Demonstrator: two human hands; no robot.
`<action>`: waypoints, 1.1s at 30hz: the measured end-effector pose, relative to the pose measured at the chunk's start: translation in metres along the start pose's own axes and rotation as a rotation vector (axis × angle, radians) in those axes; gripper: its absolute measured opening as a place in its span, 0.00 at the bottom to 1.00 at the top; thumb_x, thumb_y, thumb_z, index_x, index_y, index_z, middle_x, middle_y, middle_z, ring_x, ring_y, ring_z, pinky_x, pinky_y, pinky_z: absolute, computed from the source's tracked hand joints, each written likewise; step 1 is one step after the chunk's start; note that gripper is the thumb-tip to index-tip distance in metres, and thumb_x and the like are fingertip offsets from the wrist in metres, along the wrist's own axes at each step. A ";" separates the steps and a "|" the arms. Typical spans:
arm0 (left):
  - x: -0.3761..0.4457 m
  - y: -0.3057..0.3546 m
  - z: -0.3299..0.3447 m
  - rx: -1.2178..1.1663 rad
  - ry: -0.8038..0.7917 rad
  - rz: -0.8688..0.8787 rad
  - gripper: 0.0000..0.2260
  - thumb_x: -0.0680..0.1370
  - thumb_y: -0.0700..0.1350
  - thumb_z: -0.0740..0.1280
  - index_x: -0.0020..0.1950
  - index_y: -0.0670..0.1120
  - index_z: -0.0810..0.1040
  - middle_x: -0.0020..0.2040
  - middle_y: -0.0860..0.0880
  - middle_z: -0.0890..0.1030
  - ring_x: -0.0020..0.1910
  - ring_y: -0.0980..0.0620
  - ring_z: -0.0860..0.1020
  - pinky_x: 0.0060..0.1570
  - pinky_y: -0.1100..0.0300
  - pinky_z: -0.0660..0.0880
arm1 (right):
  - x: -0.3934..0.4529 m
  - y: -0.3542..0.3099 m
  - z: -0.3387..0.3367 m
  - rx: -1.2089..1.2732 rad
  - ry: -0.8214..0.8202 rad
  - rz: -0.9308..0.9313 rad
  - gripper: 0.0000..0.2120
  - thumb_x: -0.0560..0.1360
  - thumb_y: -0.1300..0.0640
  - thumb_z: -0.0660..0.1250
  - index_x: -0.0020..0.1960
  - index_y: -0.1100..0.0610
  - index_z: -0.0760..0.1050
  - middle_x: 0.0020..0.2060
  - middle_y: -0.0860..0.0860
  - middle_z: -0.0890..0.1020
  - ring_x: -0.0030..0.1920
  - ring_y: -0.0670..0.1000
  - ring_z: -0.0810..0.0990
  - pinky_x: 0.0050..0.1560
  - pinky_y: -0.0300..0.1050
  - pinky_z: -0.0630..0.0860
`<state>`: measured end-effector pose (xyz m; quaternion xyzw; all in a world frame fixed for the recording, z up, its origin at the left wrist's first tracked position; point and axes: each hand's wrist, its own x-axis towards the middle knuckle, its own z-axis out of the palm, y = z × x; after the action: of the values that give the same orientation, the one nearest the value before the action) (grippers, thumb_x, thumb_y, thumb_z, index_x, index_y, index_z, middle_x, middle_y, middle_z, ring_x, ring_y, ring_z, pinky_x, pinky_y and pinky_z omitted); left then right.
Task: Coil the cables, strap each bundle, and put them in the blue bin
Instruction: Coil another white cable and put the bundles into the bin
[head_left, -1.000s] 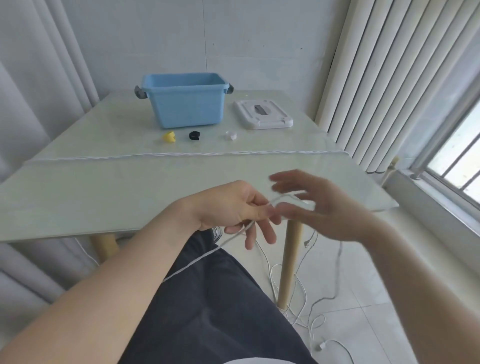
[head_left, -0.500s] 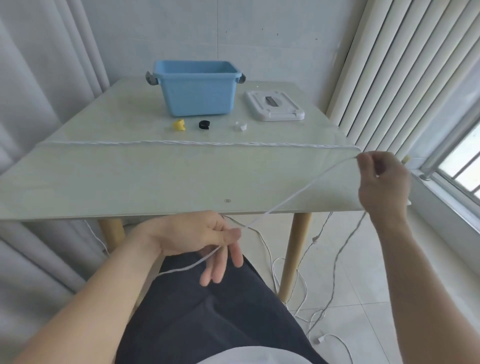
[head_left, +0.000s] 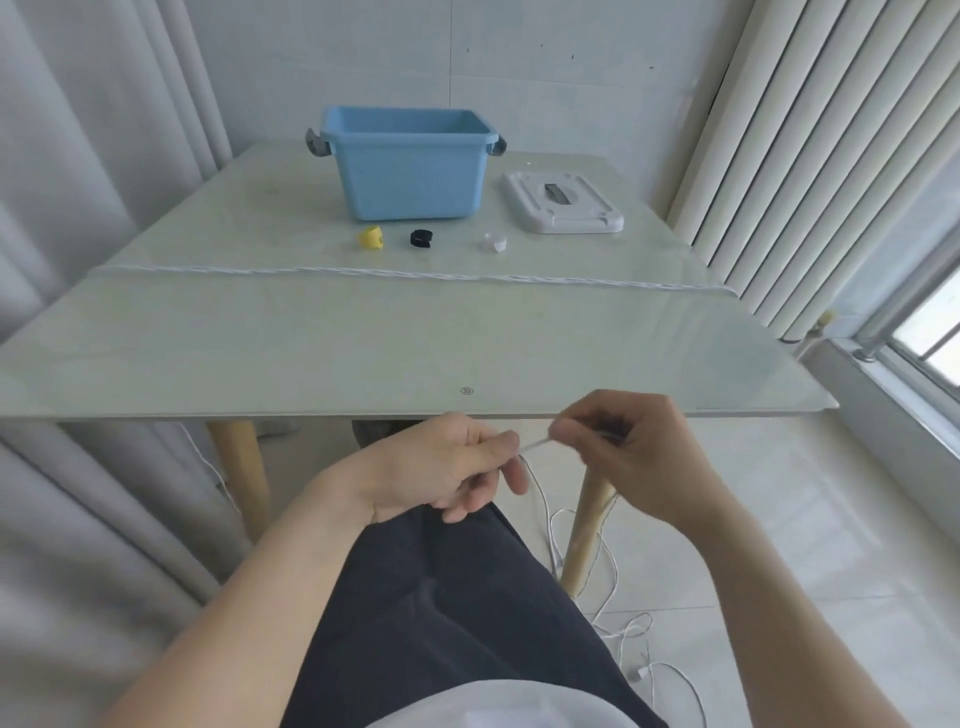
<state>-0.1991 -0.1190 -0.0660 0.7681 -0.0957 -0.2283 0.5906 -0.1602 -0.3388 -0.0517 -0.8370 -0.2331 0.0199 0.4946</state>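
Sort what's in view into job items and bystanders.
Job: white cable pinched between left hand and right hand; yellow strap; black strap; white strap; blue bin.
Bystanders: white lid; table; curtains.

I see left hand (head_left: 447, 470) and right hand (head_left: 631, 449) pinching a white cable (head_left: 536, 445) between them below the worktop (head_left: 363, 338) edge | cable slack on floor | blue bin (head_left: 408, 163) at far side, white lid (head_left: 561, 202) beside it | yellow strap (head_left: 371, 238), black strap (head_left: 421, 238), white strap (head_left: 494, 242) before bin
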 end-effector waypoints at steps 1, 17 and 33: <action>-0.002 -0.004 -0.002 0.037 -0.002 -0.027 0.20 0.85 0.51 0.57 0.49 0.38 0.79 0.29 0.47 0.74 0.23 0.53 0.66 0.29 0.63 0.65 | 0.000 0.005 -0.006 -0.001 0.090 0.027 0.07 0.75 0.59 0.73 0.39 0.51 0.82 0.29 0.44 0.81 0.29 0.41 0.75 0.35 0.31 0.70; -0.010 0.004 0.011 -0.292 0.014 0.186 0.15 0.81 0.51 0.61 0.47 0.42 0.80 0.27 0.50 0.64 0.24 0.54 0.55 0.24 0.64 0.56 | -0.022 -0.001 0.017 0.059 -0.107 -0.029 0.04 0.79 0.51 0.68 0.50 0.50 0.81 0.34 0.45 0.83 0.34 0.44 0.79 0.38 0.39 0.74; -0.008 -0.022 0.033 -0.218 0.077 0.111 0.14 0.85 0.47 0.58 0.42 0.44 0.73 0.26 0.49 0.67 0.25 0.52 0.62 0.30 0.64 0.65 | -0.003 -0.003 0.006 0.449 0.698 0.138 0.07 0.80 0.55 0.68 0.45 0.55 0.78 0.25 0.48 0.74 0.24 0.46 0.67 0.27 0.37 0.64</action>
<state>-0.2244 -0.1382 -0.0911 0.7009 -0.0899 -0.1746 0.6857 -0.1656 -0.3339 -0.0530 -0.6787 0.0150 -0.1816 0.7115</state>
